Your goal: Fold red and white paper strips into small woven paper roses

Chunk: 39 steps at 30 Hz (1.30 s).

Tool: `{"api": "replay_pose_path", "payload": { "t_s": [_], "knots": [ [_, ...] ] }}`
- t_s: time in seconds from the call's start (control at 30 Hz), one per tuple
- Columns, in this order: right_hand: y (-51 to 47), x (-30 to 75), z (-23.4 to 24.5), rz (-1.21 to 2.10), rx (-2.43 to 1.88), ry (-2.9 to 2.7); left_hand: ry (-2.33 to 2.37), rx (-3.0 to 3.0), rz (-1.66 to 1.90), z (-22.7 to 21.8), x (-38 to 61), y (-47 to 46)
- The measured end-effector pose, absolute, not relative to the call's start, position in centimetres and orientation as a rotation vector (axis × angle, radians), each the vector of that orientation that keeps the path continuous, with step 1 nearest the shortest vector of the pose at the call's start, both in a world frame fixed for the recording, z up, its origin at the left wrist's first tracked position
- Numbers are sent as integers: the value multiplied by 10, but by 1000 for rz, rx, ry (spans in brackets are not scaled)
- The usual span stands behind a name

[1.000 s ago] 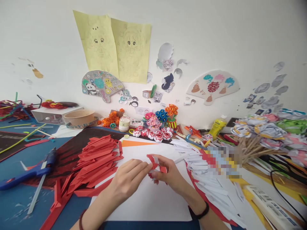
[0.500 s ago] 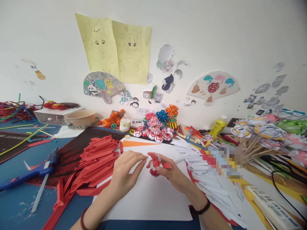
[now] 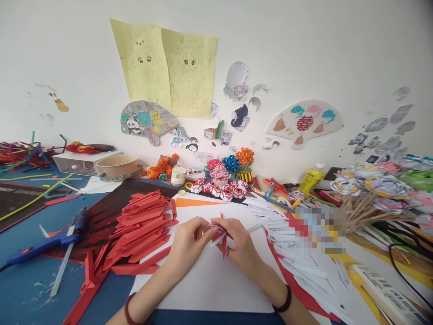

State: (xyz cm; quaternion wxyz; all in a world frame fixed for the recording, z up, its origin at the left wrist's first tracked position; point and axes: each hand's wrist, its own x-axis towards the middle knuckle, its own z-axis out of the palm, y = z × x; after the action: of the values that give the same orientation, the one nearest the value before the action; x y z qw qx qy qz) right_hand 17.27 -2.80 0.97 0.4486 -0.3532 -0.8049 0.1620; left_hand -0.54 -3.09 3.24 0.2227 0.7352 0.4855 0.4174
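While left hand (image 3: 190, 238) and right hand (image 3: 242, 241) pinched the folded paper (image 3: 219, 234), its red strip (image 3: 225, 247) stood near-upright, nearer the right.

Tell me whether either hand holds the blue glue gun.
No, the blue glue gun lies apart from the left hand and right hand, both on the folded paper.

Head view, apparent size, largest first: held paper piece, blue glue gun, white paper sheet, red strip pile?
1. White paper sheet
2. Red strip pile
3. Blue glue gun
4. Red-and-white paper piece, partly hidden
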Motion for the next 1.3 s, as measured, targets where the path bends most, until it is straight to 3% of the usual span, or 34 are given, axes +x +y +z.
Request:
{"api": "replay_pose_path", "payload": {
  "t_s": [0.1,0.3,1.17,1.3],
  "knots": [
    [-28,172,7,247,-828,-2053,1315,2054,1215,32,-6,-29],
    [-29,175,15,304,-858,-2116,1233,2191,1325,32,-10,-25],
    [-35,175,20,-454,-937,-2033,1125,2982,1263,21,-5,-30],
    [-34,172,11,-430,-959,-2104,1093,3034,1229,15,-4,-28]
  ]
}}
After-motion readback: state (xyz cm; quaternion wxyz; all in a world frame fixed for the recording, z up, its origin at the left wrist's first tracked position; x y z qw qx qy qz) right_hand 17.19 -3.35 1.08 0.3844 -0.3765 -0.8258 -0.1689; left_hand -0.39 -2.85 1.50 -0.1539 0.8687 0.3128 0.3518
